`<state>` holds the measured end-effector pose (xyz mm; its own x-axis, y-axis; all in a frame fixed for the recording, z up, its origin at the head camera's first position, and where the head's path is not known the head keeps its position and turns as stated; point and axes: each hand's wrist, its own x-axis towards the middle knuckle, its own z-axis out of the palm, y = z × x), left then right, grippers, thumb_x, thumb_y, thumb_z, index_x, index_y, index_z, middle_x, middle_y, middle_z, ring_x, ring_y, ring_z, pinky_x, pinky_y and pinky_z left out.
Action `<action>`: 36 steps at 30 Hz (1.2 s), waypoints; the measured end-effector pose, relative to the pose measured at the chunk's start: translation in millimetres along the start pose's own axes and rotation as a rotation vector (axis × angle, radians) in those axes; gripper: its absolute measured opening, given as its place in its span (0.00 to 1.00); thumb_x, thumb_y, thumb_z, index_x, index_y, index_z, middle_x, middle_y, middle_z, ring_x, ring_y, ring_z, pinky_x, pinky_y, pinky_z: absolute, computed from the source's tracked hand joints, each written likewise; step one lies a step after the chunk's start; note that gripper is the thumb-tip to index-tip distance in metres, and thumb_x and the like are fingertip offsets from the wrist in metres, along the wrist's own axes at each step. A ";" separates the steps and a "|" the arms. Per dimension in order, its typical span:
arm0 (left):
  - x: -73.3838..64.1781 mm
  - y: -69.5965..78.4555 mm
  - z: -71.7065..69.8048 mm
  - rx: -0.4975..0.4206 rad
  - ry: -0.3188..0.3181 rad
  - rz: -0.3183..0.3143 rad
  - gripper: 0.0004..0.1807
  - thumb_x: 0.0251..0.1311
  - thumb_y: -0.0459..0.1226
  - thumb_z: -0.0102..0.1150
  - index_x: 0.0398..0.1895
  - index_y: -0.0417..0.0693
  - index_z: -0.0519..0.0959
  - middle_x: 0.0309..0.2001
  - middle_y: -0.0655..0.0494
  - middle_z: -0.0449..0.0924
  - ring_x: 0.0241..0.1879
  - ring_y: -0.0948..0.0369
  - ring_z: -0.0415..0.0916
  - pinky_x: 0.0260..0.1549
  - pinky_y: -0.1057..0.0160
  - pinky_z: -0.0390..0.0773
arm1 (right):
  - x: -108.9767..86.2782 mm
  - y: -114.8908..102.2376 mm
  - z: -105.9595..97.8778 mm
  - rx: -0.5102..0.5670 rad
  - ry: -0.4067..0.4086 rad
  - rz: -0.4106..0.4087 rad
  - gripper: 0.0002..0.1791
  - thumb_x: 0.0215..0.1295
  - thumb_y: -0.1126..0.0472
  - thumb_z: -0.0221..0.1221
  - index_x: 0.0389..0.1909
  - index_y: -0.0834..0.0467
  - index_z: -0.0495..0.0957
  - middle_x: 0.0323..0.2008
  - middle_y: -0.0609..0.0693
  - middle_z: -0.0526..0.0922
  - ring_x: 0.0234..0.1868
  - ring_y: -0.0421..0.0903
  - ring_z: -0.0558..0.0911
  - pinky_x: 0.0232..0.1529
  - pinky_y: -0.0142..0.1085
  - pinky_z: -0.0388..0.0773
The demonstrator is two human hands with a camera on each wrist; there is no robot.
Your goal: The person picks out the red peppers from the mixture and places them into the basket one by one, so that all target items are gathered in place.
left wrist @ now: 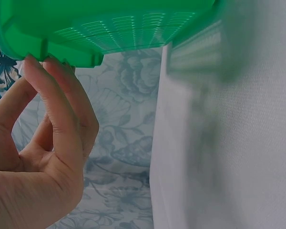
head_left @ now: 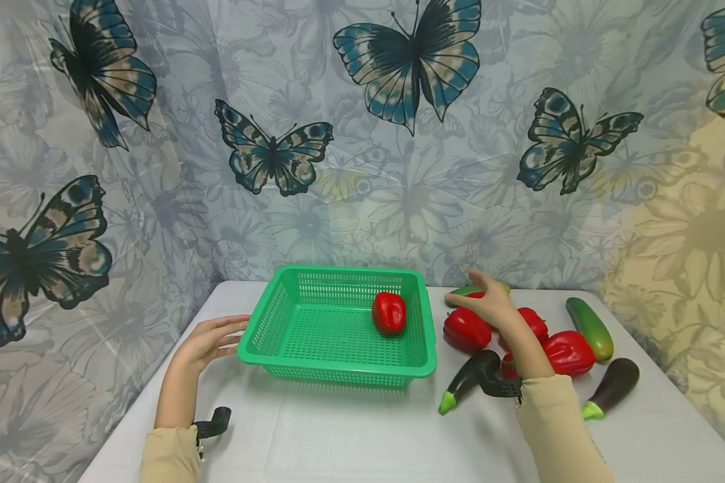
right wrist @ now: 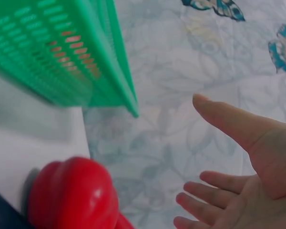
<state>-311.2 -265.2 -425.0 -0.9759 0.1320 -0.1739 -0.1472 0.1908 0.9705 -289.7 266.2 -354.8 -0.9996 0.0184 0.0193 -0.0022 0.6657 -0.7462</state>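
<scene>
A green plastic basket (head_left: 338, 373) stands on the white table with one red bell pepper (head_left: 389, 313) inside, towards its right. At its left side, my left hand (head_left: 208, 341) reaches with extended, slightly bent fingers; the left wrist view shows the fingertips (left wrist: 32, 64) at the basket's rim (left wrist: 19, 45). To the right, my right hand (head_left: 489, 302) hovers over a group of vegetables, fingers and thumb spread apart, holding nothing. Nearest below it lies another red bell pepper (head_left: 466, 330). My right hand and forearm partly hide several vegetables.
Right of the basket lie a dark eggplant (head_left: 474, 374), a large red bell pepper (head_left: 570, 353), a green zucchini (head_left: 589, 327) and a second eggplant (head_left: 615, 389). Another green vegetable (head_left: 459, 294) shows behind my right hand. A butterfly-patterned curtain (head_left: 399, 221) borders the table.
</scene>
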 end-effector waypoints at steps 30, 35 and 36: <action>-1.8 0.1 -0.3 -0.017 0.004 -0.011 0.31 0.66 0.45 0.60 0.67 0.37 0.70 0.44 0.69 0.80 0.44 0.67 0.81 0.44 0.65 0.82 | -17.4 66.9 -28.0 -0.047 0.109 0.192 0.55 0.64 0.39 0.58 0.76 0.68 0.41 0.73 0.71 0.49 0.71 0.72 0.54 0.64 0.66 0.62; -0.7 0.0 -0.8 -0.017 0.003 -0.008 0.31 0.66 0.45 0.60 0.67 0.36 0.69 0.44 0.69 0.81 0.44 0.66 0.81 0.44 0.65 0.82 | -21.8 73.4 -35.3 -0.042 0.102 0.212 0.56 0.64 0.39 0.59 0.76 0.68 0.39 0.73 0.72 0.47 0.71 0.74 0.51 0.63 0.68 0.61; -0.6 0.1 -1.0 -0.015 0.001 -0.006 0.31 0.66 0.45 0.60 0.67 0.36 0.69 0.44 0.69 0.81 0.44 0.66 0.81 0.44 0.65 0.82 | -23.0 74.7 -37.3 -0.036 0.097 0.218 0.57 0.64 0.38 0.58 0.76 0.68 0.38 0.74 0.72 0.46 0.71 0.74 0.50 0.63 0.68 0.60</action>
<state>-310.8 -266.2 -424.7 -0.9752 0.1297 -0.1796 -0.1555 0.1770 0.9719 -265.9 343.4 -386.2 -0.9691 0.2353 -0.0746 0.2164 0.6645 -0.7153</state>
